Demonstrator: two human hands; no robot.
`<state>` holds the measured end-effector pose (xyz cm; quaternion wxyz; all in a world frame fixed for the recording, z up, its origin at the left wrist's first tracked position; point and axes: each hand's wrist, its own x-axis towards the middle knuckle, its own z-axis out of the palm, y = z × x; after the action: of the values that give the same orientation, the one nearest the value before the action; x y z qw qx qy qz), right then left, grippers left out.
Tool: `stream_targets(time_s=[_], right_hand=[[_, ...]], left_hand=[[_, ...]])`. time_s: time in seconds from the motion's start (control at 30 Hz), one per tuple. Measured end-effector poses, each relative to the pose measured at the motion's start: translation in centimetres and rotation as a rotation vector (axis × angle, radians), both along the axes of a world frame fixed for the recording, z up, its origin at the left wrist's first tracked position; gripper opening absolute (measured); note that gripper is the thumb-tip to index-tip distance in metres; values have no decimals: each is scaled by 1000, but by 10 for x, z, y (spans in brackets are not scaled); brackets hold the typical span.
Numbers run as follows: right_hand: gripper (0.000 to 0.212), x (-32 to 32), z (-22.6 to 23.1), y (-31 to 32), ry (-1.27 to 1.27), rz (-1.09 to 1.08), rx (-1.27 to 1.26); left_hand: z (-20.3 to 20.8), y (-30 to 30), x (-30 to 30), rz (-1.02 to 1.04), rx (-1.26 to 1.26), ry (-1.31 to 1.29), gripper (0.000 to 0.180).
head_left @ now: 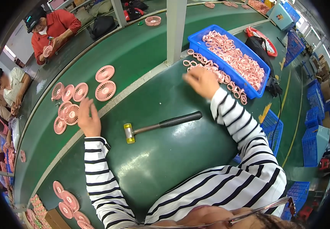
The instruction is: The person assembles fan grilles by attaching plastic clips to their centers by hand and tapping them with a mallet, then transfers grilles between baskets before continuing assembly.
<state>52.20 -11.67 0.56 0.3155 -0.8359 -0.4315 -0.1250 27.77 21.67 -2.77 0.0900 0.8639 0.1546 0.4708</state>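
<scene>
My left hand [89,119] has its fingers stretched out and its thumb apart. It is beside a pink slotted round basket [71,114], at the edge of a cluster of several; whether it touches is hard to tell. My right hand [203,83] is at the near side of a row of loose pink rings [226,78], fingers apart and somewhat bent, with nothing visible in them. Between my hands a mallet [149,128] with a yellow two-faced head and black grip lies on the green table [165,152].
A blue bin [249,87] heaped with pink rings stands at the right, beyond the loose rings. A white post [176,34] rises behind the table. More pink baskets [70,200] lie at lower left. Across the green belt [142,53], a person in red [58,26] handles a pink basket.
</scene>
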Motion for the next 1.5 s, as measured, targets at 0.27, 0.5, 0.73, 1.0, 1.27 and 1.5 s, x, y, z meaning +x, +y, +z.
stream_targets(time_s=[0.27, 0.5, 0.73, 1.0, 1.27, 1.5], right_hand=[[31, 102, -18, 50, -79, -538, -482], [23, 96, -27, 37, -62, -479, -442], [26, 57, -34, 8, -157, -312, -310], [37, 26, -24, 6, 797, -105, 354], [20, 18, -31, -19, 296, -34, 86], [16, -60, -9, -30, 98, 50, 55]], left_hand=[[-2, -20, 4, -155, -79, 62, 21], [-2, -26, 8, -166, -165, 56, 20], [0, -31, 9, -199, -132, 70, 21], [15, -55, -11, -247, 51, 48, 8], [32, -52, -158, 45, 52, 261, 23], [47, 13, -321, 1062, 46, 524, 47]])
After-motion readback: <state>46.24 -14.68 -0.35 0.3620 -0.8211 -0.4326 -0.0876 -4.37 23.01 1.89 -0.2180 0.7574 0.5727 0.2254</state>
